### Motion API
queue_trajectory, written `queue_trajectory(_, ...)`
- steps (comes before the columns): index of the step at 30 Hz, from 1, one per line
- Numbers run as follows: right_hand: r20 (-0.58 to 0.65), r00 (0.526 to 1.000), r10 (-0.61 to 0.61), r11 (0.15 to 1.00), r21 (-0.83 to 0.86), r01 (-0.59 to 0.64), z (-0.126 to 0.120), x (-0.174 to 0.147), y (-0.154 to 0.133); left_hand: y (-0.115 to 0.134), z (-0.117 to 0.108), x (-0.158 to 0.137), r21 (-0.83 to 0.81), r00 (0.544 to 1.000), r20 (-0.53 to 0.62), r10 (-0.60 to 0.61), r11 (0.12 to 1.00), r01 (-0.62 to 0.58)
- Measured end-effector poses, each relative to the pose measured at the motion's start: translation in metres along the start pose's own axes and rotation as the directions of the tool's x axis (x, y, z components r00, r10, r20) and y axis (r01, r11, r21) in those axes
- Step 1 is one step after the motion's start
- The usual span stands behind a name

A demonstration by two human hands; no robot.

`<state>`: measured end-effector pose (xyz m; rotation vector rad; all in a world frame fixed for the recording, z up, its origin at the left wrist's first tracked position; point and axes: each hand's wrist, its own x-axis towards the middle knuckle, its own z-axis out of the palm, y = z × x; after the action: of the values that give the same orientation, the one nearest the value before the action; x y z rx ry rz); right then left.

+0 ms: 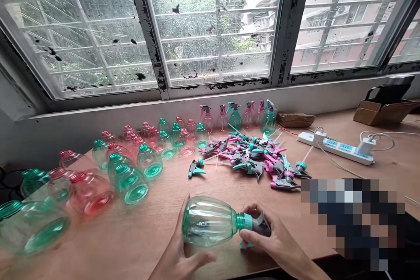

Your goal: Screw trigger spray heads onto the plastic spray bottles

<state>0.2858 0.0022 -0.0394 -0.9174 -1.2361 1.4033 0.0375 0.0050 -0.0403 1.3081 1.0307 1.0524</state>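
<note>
A clear green plastic bottle (210, 222) lies sideways in mid-view, just above the table, its base to the left. My left hand (182, 251) cups the base end; its thumb is stretched away below the bottle and blurred. Over the neck at the right sits a grey and teal trigger spray head (260, 225). The fingers and thumb of my right hand (274, 237) are wrapped round this head and its teal collar. Part of the trigger shows below my right fingers. I cannot tell how tightly the collar sits on the neck.
Pink and green open bottles (133, 186) stand to the left. A pile of loose spray heads (249, 153) lies beyond my hands, one head (196, 168) apart. Several capped spray bottles (234, 118) line the wall. A power strip (341, 148) and cardboard box (377, 111) are right.
</note>
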Motion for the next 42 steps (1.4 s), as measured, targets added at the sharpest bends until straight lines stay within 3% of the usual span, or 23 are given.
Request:
queue_trajectory(9, 0.011, 1.000, 0.027, 0.996, 0.082, -0.028, -0.005, -0.002, -0.005, 0.013, 0.003, -0.005, 0.087, 0.999, 0.052, -0.009, 0.996, 0.005)
queue_trajectory(13, 0.002, 0.999, 0.049, 0.990, 0.136, -0.048, -0.006, 0.000, -0.004, 0.007, 0.005, -0.004, 0.092, 0.999, 0.016, 0.034, 0.995, -0.035)
queue_trajectory(21, 0.070, 0.997, 0.044, 0.998, 0.036, -0.047, -0.004, -0.003, -0.012, 0.011, 0.005, -0.007, 0.058, 1.000, 0.000, 0.012, 0.998, -0.012)
queue_trajectory(25, 0.069, 0.997, 0.045, 0.998, 0.028, -0.047, -0.003, -0.004, -0.014, 0.020, 0.006, -0.007, 0.040, 0.998, 0.066, -0.020, 0.999, 0.017)
queue_trajectory(29, 0.044, 0.998, 0.047, 0.997, 0.055, -0.049, -0.005, -0.004, -0.012, 0.016, 0.006, -0.007, 0.061, 0.999, 0.033, 0.005, 0.998, -0.007)
queue_trajectory(42, 0.082, 0.996, 0.034, 0.999, 0.012, -0.035, -0.008, -0.001, 0.003, 0.008, -0.004, -0.008, 0.126, 0.987, 0.157, 0.032, 0.991, -0.052)
